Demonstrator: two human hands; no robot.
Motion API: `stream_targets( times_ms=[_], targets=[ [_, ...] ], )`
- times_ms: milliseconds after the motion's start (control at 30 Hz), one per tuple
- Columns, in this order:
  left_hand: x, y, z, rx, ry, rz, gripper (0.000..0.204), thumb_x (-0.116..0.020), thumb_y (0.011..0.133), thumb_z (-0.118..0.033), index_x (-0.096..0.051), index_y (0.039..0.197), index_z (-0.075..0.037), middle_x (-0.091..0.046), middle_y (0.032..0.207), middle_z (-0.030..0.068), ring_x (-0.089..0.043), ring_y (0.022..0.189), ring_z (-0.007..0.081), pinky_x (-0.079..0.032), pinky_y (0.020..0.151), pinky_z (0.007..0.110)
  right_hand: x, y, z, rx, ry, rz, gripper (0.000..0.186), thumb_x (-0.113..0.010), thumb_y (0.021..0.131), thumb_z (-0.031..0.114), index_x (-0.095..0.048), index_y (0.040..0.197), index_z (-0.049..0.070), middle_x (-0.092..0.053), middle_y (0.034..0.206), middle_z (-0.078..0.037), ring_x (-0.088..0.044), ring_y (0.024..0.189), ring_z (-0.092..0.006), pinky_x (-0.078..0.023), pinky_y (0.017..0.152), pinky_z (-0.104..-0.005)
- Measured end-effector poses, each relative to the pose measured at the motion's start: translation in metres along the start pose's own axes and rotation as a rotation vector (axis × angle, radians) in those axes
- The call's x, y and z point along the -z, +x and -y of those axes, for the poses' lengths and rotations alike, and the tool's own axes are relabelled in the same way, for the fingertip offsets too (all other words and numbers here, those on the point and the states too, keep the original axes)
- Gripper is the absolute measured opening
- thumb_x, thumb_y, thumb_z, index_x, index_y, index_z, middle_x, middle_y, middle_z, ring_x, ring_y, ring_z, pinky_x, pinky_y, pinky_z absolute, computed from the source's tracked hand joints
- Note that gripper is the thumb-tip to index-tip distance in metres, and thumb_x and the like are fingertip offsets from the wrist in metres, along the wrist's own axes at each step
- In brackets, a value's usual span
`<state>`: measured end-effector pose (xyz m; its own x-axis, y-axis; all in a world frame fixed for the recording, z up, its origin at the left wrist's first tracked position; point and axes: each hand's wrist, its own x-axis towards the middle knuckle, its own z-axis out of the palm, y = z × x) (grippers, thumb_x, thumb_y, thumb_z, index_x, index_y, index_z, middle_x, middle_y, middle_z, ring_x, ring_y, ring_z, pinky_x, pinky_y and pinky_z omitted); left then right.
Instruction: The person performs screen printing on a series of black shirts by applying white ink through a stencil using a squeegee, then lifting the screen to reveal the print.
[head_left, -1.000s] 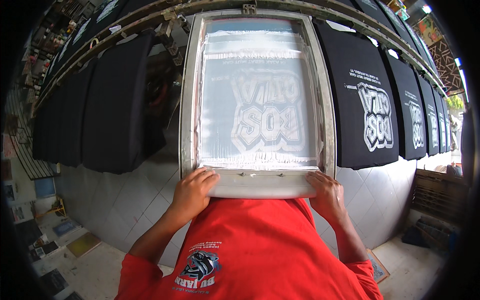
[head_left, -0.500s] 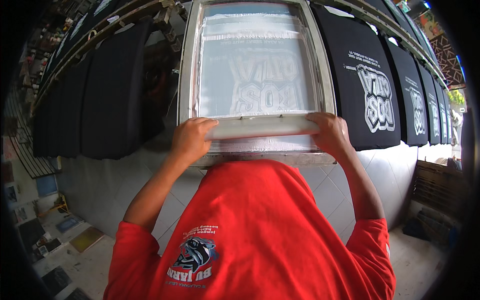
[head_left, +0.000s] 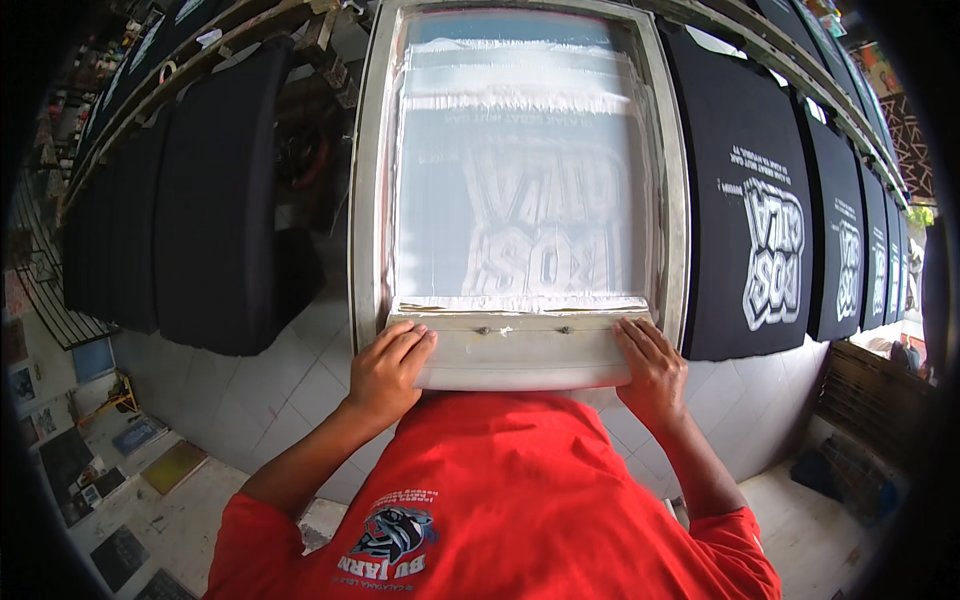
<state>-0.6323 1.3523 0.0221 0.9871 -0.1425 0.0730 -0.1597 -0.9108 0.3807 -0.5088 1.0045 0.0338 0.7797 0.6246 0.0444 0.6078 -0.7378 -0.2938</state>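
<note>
A wide, pale squeegee (head_left: 522, 360) lies across the near end of a screen printing frame (head_left: 366, 180). My left hand (head_left: 388, 370) grips its left end and my right hand (head_left: 652, 364) its right end, fingers over the top and thumbs hidden. The squeegee's broad face leans toward me. White ink (head_left: 520, 303) is gathered along its far edge, with another white band across the far part of the mesh (head_left: 430, 210). Through the mesh shows large, pale block lettering. The squeegee and my body hide the frame's near rail.
To the right hang black shirts (head_left: 740, 220) with white printed lettering, in a row along a rail. Plain black shirts (head_left: 215, 210) stand to the left. Grey floor tiles (head_left: 270, 400) show below, and flat panels (head_left: 175, 473) lie on the lower left floor.
Both hands have drawn the squeegee toward me, down to the frame's near end. Its face is tipped more into view, and more lettering shows through the mesh.
</note>
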Motion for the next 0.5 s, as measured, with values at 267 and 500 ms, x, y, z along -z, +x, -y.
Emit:
stream_targets(
  times_ms=[267, 500],
  targets=[
    [0.007, 0.102, 0.056, -0.035, 0.043, -0.031, 0.056, -0.069, 0.058, 0.006, -0.069, 0.113, -0.003, -0.069, 0.112, 0.0125, -0.065, 0.11, 0.0287, -0.056, 0.09, 0.036, -0.001, 0.108, -0.051, 0.055, 0.004, 0.009, 0.057, -0.067, 0.058, -0.003, -0.069, 0.115, 0.006, -0.069, 0.12, -0.01, -0.064, 0.114, -0.0287, -0.053, 0.095, -0.0386],
    [0.008, 0.209, 0.121, -0.019, 0.136, -0.065, 0.065, -0.071, 0.058, 0.001, -0.068, 0.121, -0.014, -0.068, 0.119, 0.0079, -0.067, 0.106, 0.0279, -0.057, 0.085, 0.037, -0.012, 0.219, -0.098, 0.1, -0.056, -0.136, 0.051, -0.065, 0.064, -0.005, -0.069, 0.113, 0.01, -0.071, 0.113, -0.008, -0.068, 0.105, -0.0265, -0.058, 0.085, -0.0365]
  ],
)
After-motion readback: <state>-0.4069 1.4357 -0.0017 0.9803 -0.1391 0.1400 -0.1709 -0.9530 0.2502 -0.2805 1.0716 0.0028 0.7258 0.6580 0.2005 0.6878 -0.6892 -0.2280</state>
